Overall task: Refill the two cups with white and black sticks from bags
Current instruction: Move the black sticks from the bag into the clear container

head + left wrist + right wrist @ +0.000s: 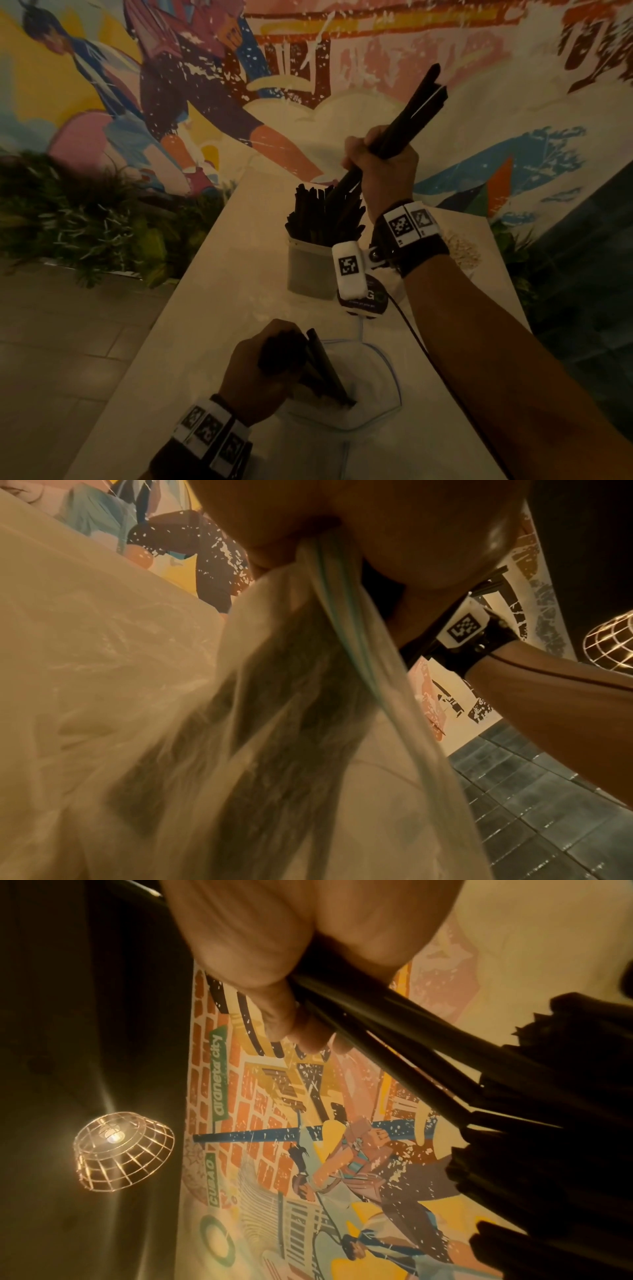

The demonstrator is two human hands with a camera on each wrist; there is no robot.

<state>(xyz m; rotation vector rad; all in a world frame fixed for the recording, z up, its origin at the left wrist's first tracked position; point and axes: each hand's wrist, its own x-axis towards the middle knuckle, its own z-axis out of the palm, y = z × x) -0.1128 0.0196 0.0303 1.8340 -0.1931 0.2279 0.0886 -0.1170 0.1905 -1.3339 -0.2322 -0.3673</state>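
Observation:
My right hand [380, 161] grips a bundle of black sticks [411, 106], tilted up to the right. The bundle's lower ends reach in among the black sticks [318, 216] that stand in a grey cup [308, 270] at mid table. The right wrist view shows that same hand [274, 961] curled round the bundle [394, 1020]. Near the front, my left hand [270, 356] grips the mouth of a clear zip bag [370, 404] lying on the table. A few black sticks [329, 373] are still inside it. In the left wrist view its blue zip edge [342, 610] is pinched. No white sticks are clearly visible.
The pale table [205, 342] runs away from me, and its left edge drops to a tiled floor [51, 342] and plants [68, 222]. A dark round labelled object [366, 301] sits right of the cup, partly hidden. A pale heap [462, 253] lies behind my right wrist.

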